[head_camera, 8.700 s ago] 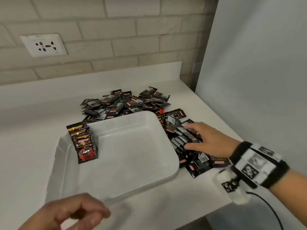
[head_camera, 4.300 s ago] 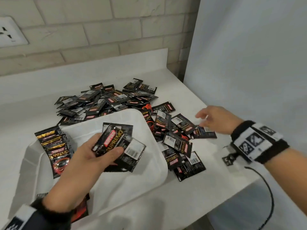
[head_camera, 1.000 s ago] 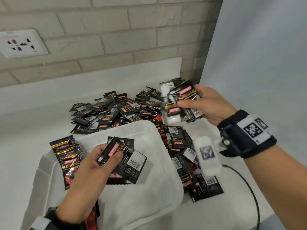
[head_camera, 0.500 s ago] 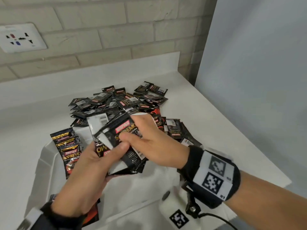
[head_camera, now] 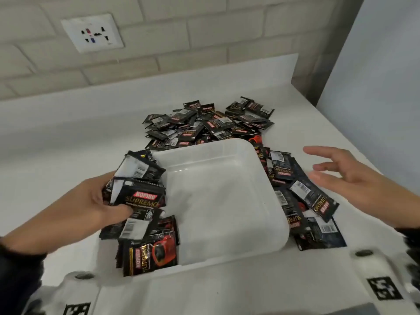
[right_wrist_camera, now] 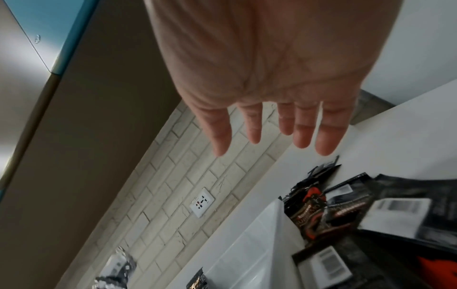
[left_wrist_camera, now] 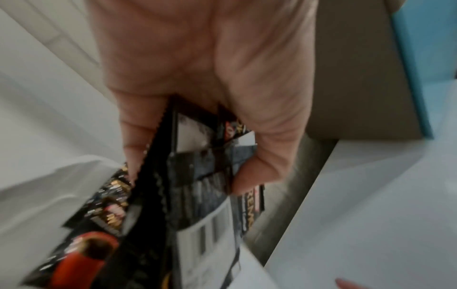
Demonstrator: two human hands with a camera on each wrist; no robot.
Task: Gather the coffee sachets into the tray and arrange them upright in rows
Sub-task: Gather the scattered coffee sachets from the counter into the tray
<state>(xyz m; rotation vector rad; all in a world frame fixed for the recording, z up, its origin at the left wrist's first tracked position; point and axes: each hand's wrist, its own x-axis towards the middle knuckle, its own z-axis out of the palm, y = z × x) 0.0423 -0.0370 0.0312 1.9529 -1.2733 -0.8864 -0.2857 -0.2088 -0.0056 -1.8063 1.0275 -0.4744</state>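
Observation:
A white tray (head_camera: 227, 153) sits mid-counter. My left hand (head_camera: 113, 196) grips a fanned bundle of black coffee sachets (head_camera: 138, 189) over the tray's left side, thumb on top; the left wrist view shows the same hand (left_wrist_camera: 195, 164) pinching the bundle (left_wrist_camera: 197, 195). Below it, several sachets (head_camera: 150, 255) stand upright in the tray's near-left corner. My right hand (head_camera: 318, 164) hovers open and holds nothing above loose sachets (head_camera: 302, 201) right of the tray. Its fingers (right_wrist_camera: 301, 133) are spread over those sachets (right_wrist_camera: 371, 224). A big pile (head_camera: 204, 123) lies behind the tray.
A wall socket (head_camera: 92, 31) sits on the brick wall behind the raised back edge of the counter. A grey panel (head_camera: 375, 87) stands along the counter's right side. The white counter (head_camera: 68, 144) stretches left of the tray. White wrist mounts fill the bottom edge.
My right hand has let go of the bundle and swung out to the right, open. My left hand has carried the bundle to the tray's left side, above the upright sachets.

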